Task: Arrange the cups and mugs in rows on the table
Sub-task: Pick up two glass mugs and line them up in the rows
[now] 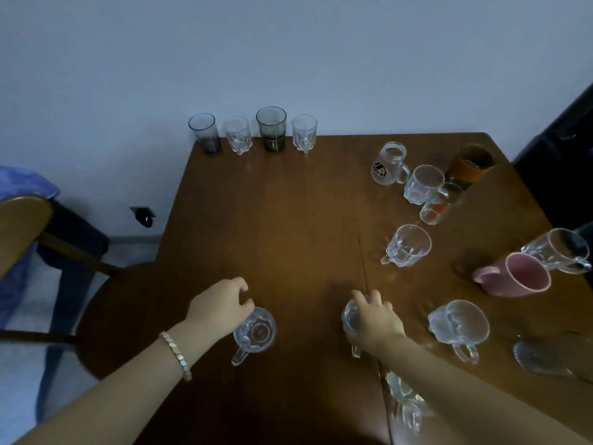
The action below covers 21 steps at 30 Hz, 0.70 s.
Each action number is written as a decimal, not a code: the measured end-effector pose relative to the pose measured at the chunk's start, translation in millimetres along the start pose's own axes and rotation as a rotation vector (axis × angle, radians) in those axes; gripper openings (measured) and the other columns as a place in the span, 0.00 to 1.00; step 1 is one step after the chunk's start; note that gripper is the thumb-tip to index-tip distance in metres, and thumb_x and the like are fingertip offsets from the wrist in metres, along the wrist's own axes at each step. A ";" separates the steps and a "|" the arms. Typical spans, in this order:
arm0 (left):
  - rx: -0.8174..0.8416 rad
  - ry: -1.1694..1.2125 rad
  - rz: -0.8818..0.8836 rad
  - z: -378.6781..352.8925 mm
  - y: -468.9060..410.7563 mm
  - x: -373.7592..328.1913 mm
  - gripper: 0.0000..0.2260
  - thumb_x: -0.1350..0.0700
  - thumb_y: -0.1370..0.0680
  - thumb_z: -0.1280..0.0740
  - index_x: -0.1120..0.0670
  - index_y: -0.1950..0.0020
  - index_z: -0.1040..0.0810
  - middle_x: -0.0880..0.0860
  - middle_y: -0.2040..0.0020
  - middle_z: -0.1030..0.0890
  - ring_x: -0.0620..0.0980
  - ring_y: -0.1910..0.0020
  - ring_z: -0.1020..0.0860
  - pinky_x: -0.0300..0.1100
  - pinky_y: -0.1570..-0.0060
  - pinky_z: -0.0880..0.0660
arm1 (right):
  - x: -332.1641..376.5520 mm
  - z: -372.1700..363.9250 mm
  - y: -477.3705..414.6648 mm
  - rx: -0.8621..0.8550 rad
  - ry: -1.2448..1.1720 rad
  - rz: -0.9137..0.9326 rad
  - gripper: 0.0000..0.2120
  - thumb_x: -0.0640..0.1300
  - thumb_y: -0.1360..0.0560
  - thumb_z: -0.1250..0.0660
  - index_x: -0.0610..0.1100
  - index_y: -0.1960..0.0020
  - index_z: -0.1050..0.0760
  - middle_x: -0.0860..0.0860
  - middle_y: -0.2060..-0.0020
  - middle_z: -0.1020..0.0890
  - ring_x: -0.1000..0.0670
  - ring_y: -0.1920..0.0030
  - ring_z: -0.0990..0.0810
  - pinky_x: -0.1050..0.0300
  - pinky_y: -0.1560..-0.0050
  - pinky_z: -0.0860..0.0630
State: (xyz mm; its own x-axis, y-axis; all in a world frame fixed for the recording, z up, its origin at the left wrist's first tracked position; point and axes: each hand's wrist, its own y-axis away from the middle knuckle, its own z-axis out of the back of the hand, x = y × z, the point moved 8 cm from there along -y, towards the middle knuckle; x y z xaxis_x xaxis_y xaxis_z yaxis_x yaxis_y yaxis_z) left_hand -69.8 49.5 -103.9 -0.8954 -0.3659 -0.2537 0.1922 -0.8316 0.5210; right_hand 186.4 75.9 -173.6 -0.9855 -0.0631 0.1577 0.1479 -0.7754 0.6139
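Step in hand: both hands seat clear mugs in a near row.

The left hand [221, 308] grips the rim of a faceted clear glass mug [254, 332]; the right hand [377, 319] covers a second clear glass mug [350, 319] on the brown wooden desk [288, 220]. Next move: release both, level with each other.

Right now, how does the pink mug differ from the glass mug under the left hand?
The pink mug is opaque; the glass mug is clear with a faceted wall. The pink mug stands at the table's right side, untouched; the glass mug is near the front, gripped at its rim by the left hand. Both are upright and have one handle.
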 end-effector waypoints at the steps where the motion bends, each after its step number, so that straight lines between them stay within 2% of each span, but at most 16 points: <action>1: 0.009 0.034 -0.005 -5.8 5.4 5.3 0.22 0.49 0.22 0.36 0.50 0.29 0.33 0.50 0.33 0.27 0.48 0.41 0.24 0.42 0.46 0.24 | -1.0 0.8 1.2 -0.005 -0.045 -0.010 0.39 0.51 0.29 0.29 0.50 0.26 0.47 0.45 0.34 0.35 0.40 0.35 0.31 0.51 0.41 0.25; 3: 0.083 0.086 -0.051 -24.5 14.6 11.5 0.31 0.48 0.25 0.31 0.48 0.25 0.40 0.50 0.26 0.35 0.50 0.34 0.28 0.46 0.39 0.26 | -4.1 5.3 4.2 -0.030 -0.162 -0.041 0.37 0.54 0.30 0.29 0.46 0.28 0.44 0.46 0.36 0.32 0.41 0.37 0.28 0.51 0.42 0.26; 5: 0.199 0.023 -0.111 -48.3 23.3 14.5 0.42 0.45 0.29 0.27 0.46 0.23 0.49 0.49 0.22 0.46 0.53 0.28 0.35 0.50 0.33 0.30 | -3.0 11.0 8.6 -0.059 -0.269 -0.057 0.34 0.55 0.31 0.29 0.43 0.33 0.41 0.47 0.37 0.30 0.42 0.39 0.26 0.51 0.43 0.26; 8: 0.217 -0.104 -0.139 -71.4 24.3 19.1 0.47 0.44 0.31 0.27 0.43 0.23 0.56 0.49 0.21 0.52 0.54 0.27 0.37 0.50 0.33 0.30 | 4.8 23.3 14.7 -0.077 -0.339 -0.039 0.35 0.53 0.33 0.27 0.43 0.34 0.39 0.47 0.38 0.30 0.43 0.41 0.24 0.51 0.45 0.24; 11: 0.103 -0.094 -0.145 -72.6 15.2 16.8 0.44 0.46 0.29 0.27 0.46 0.23 0.52 0.49 0.23 0.43 0.52 0.31 0.31 0.46 0.39 0.26 | 20.5 42.2 19.6 -0.104 -0.377 -0.005 0.36 0.52 0.34 0.25 0.47 0.33 0.39 0.48 0.40 0.31 0.44 0.44 0.23 0.54 0.49 0.23; 15: 0.046 -0.039 -0.119 -64.8 -2.2 21.4 0.41 0.44 0.32 0.26 0.49 0.25 0.43 0.48 0.31 0.32 0.50 0.37 0.25 0.44 0.43 0.23 | 45.2 60.3 17.5 -0.127 -0.420 0.031 0.34 0.51 0.35 0.24 0.54 0.34 0.38 0.50 0.43 0.35 0.46 0.52 0.23 0.58 0.56 0.24; 18: -0.003 0.118 -0.003 -36.7 -23.5 42.8 0.40 0.42 0.33 0.26 0.48 0.26 0.40 0.49 0.33 0.30 0.50 0.38 0.24 0.44 0.44 0.24 | 65.9 70.5 6.0 -0.133 -0.412 0.047 0.38 0.50 0.35 0.24 0.53 0.31 0.39 0.51 0.41 0.35 0.46 0.49 0.22 0.57 0.54 0.25; 21: -0.079 0.199 0.068 14.9 -57.5 68.4 0.40 0.42 0.34 0.25 0.48 0.27 0.38 0.50 0.34 0.29 0.52 0.38 0.24 0.47 0.45 0.24 | 94.5 84.4 -15.4 -0.151 -0.404 0.058 0.41 0.48 0.35 0.24 0.49 0.28 0.41 0.51 0.37 0.34 0.46 0.43 0.24 0.56 0.49 0.25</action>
State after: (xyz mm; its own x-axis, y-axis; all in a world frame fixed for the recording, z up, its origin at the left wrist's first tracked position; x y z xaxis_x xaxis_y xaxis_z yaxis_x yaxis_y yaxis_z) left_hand -148.1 78.5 -139.1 -0.7840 -0.4911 -0.3797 0.2876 -0.8294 0.4790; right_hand 98.1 134.9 -102.9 -0.8595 0.1184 0.4972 0.1584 -0.8631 0.4795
